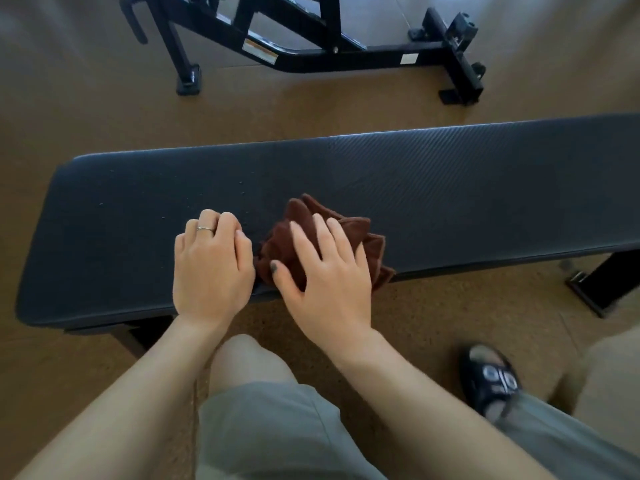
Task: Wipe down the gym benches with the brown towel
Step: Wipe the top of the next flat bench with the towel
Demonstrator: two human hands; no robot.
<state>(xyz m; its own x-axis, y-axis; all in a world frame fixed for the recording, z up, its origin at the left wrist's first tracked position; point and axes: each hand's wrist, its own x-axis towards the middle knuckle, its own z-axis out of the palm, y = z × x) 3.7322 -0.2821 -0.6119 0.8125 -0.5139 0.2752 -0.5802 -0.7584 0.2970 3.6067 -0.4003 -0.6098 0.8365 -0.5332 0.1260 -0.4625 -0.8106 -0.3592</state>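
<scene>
Brown towel bunched on a flat gym bench, seen from the head camera; described left to right. At far left the padded bench top ends in a rounded corner, its dark textured surface carrying a few pale specks or droplets just left of the cloth; whether these are moisture or dust cannot be told at this sharpness. The left hand, ringed on one finger, rests on the near half of the pad with its fingers curled under, gripping nothing visible, the knuckles just beside the towel's left edge. The towel lies crumpled near the middle of the bench length, close to the near edge, one corner hanging slightly over it. The right hand lies flat upon the towel, fingers spread and straight, thumb extended toward the left hand, pressing rather than grasping. To the right the pad runs on out of frame above a black leg; a second black frame stands on the floor beyond. The step in hand appears to be wiping this bench top, with the pass at mid-length. The next move likely calls for keeping palm pressure on the cloth and sweeping it sideways, toward the speckled left portion or along the long right stretch, without letting the overhanging corner drag the towel off the edge.
</scene>
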